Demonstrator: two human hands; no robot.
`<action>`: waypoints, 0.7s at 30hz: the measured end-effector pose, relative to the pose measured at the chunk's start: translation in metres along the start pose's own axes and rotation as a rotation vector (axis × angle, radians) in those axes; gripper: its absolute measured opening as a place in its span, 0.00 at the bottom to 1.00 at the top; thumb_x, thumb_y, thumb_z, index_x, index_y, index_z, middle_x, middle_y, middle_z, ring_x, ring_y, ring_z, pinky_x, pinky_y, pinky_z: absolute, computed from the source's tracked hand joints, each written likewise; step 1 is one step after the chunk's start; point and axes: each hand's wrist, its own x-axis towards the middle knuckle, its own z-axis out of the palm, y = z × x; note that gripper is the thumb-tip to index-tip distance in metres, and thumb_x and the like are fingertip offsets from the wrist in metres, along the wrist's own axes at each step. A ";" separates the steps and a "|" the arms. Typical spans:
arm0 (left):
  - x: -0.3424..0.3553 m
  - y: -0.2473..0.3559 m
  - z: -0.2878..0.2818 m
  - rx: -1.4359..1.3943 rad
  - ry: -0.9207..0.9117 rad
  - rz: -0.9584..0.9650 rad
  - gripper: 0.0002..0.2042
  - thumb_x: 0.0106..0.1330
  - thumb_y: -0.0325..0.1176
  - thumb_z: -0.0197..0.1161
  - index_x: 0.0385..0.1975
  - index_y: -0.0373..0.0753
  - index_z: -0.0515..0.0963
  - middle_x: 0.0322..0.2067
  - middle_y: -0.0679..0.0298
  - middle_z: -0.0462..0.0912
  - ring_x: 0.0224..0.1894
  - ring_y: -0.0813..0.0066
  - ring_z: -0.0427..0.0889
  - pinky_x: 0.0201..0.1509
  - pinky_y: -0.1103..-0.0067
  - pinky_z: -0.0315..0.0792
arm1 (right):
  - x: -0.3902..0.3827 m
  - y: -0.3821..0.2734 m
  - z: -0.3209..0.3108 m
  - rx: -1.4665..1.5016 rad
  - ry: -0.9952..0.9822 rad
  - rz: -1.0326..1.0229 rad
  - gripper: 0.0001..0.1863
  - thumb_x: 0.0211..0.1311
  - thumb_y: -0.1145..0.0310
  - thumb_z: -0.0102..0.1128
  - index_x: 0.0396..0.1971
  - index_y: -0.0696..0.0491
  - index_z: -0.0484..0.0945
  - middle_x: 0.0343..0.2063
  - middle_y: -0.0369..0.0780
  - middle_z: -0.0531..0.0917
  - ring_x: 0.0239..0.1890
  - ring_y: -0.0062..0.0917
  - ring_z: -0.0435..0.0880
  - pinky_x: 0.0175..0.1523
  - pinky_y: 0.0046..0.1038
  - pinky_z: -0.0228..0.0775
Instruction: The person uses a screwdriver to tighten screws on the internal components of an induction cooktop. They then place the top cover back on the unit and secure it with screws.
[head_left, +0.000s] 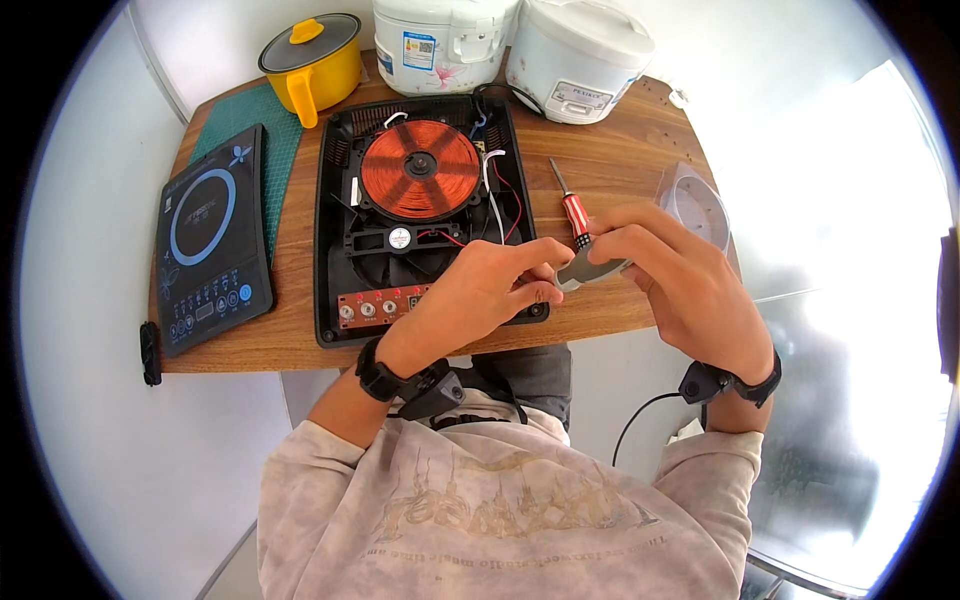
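Just above the table's front edge, I hold a thin grey flat piece (588, 269) with a curved edge between both hands. My left hand (480, 292) pinches its left end between thumb and fingers, over the right corner of an opened induction cooker base (325, 240). My right hand (685, 285) grips the other end, fingers bent, covering part of it. In the black base lie a round copper coil (420, 165), a fan (392, 268) and a red control board (365, 308), partly hidden by my left hand. A screwdriver (573, 208) with a striped handle lies just beyond my right fingers.
The cooker's black top panel (205, 240) lies at left on a green cutting mat (230, 125). A yellow pot (335, 72) and two white rice cookers (440, 45) (580, 60) stand at the back. A clear round dish (700, 210) sits at right.
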 end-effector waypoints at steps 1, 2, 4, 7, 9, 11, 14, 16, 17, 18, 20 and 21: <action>0.000 -0.001 0.001 -0.013 0.001 -0.003 0.15 0.69 0.33 0.67 0.52 0.41 0.75 0.31 0.62 0.88 0.31 0.65 0.87 0.37 0.74 0.77 | 0.000 -0.001 0.000 -0.002 0.000 0.020 0.28 0.46 0.93 0.53 0.49 0.53 0.77 0.52 0.42 0.79 0.43 0.44 0.84 0.39 0.36 0.77; 0.001 -0.001 0.000 0.003 -0.003 -0.006 0.15 0.69 0.33 0.67 0.52 0.41 0.75 0.31 0.61 0.88 0.31 0.65 0.87 0.37 0.74 0.77 | 0.000 -0.002 0.000 -0.004 0.000 0.042 0.25 0.49 0.93 0.54 0.47 0.54 0.78 0.52 0.42 0.80 0.45 0.43 0.83 0.41 0.34 0.78; 0.002 0.002 0.000 0.034 -0.011 -0.011 0.14 0.69 0.32 0.67 0.52 0.42 0.74 0.31 0.61 0.88 0.31 0.65 0.87 0.38 0.74 0.77 | 0.001 -0.004 0.000 -0.005 -0.006 0.071 0.23 0.52 0.93 0.55 0.45 0.55 0.78 0.51 0.41 0.80 0.46 0.42 0.83 0.43 0.33 0.78; 0.003 0.003 0.000 0.023 0.001 -0.019 0.14 0.69 0.32 0.66 0.52 0.42 0.74 0.31 0.61 0.88 0.31 0.65 0.87 0.38 0.74 0.77 | 0.002 -0.004 -0.001 -0.004 -0.020 0.086 0.23 0.52 0.93 0.55 0.45 0.55 0.78 0.51 0.42 0.80 0.46 0.42 0.83 0.44 0.33 0.78; 0.003 0.004 0.000 0.018 0.001 -0.029 0.14 0.69 0.32 0.66 0.52 0.42 0.74 0.31 0.61 0.89 0.32 0.64 0.87 0.38 0.74 0.77 | 0.003 -0.003 -0.001 -0.001 -0.019 0.077 0.22 0.52 0.93 0.55 0.45 0.55 0.78 0.51 0.42 0.80 0.46 0.42 0.83 0.44 0.33 0.78; 0.003 0.004 0.001 0.011 0.002 -0.033 0.14 0.69 0.31 0.67 0.52 0.42 0.74 0.31 0.61 0.89 0.32 0.65 0.87 0.38 0.74 0.77 | 0.002 -0.001 -0.001 0.011 -0.018 0.068 0.22 0.53 0.93 0.54 0.45 0.55 0.78 0.51 0.42 0.81 0.46 0.42 0.83 0.44 0.33 0.78; 0.003 0.002 0.003 -0.006 0.008 -0.032 0.14 0.69 0.31 0.67 0.51 0.42 0.75 0.31 0.61 0.89 0.32 0.66 0.87 0.38 0.74 0.77 | 0.002 0.001 0.000 0.018 -0.015 0.047 0.21 0.54 0.94 0.54 0.44 0.55 0.78 0.51 0.42 0.81 0.46 0.42 0.83 0.44 0.33 0.78; 0.003 0.000 0.004 -0.024 0.015 -0.037 0.14 0.69 0.31 0.67 0.51 0.42 0.75 0.31 0.61 0.88 0.31 0.66 0.87 0.38 0.74 0.77 | 0.001 0.003 0.000 0.016 -0.013 0.036 0.21 0.54 0.94 0.53 0.44 0.55 0.78 0.51 0.42 0.81 0.46 0.42 0.83 0.45 0.33 0.78; 0.003 0.000 0.005 -0.023 0.018 -0.036 0.14 0.69 0.31 0.67 0.51 0.41 0.75 0.31 0.61 0.88 0.31 0.67 0.87 0.38 0.74 0.77 | 0.001 0.004 0.000 0.014 -0.012 0.033 0.21 0.54 0.93 0.53 0.44 0.55 0.78 0.51 0.42 0.81 0.47 0.42 0.83 0.45 0.33 0.78; 0.003 0.000 0.005 -0.023 0.021 -0.035 0.14 0.69 0.31 0.67 0.51 0.41 0.75 0.30 0.62 0.88 0.31 0.67 0.86 0.38 0.74 0.77 | 0.000 0.005 0.000 0.013 -0.012 0.029 0.21 0.54 0.93 0.53 0.44 0.55 0.78 0.51 0.42 0.81 0.47 0.42 0.83 0.46 0.33 0.78; 0.004 0.001 0.005 -0.021 0.023 -0.034 0.14 0.69 0.31 0.67 0.51 0.41 0.75 0.30 0.62 0.88 0.31 0.67 0.86 0.38 0.74 0.77 | 0.000 0.005 -0.001 0.025 -0.019 0.044 0.21 0.54 0.93 0.54 0.44 0.55 0.78 0.51 0.42 0.81 0.47 0.42 0.83 0.47 0.33 0.78; 0.004 0.000 0.005 -0.020 0.022 -0.034 0.14 0.69 0.31 0.67 0.51 0.41 0.75 0.30 0.62 0.89 0.31 0.67 0.86 0.38 0.74 0.77 | 0.000 0.005 -0.001 0.030 -0.021 0.050 0.20 0.54 0.93 0.54 0.43 0.55 0.78 0.51 0.43 0.81 0.48 0.42 0.83 0.47 0.33 0.78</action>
